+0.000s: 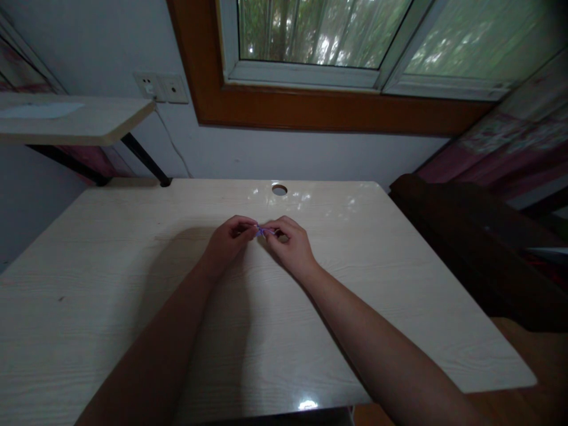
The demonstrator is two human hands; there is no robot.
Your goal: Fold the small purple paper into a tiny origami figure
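Note:
Both my hands meet over the middle of a pale wooden desk (133,296). My left hand (227,241) and my right hand (290,244) are each closed in a pinch on a tiny purple object (261,231) held between their fingertips. The object is too small to make out its shape. My forearms rest on the desk top and reach back toward me.
A round cable hole (279,189) sits near the desk's far edge. A raised shelf (80,121) stands at the far left, under wall sockets (160,87). A dark sofa or chair (479,236) lies to the right. A window (355,41) is above.

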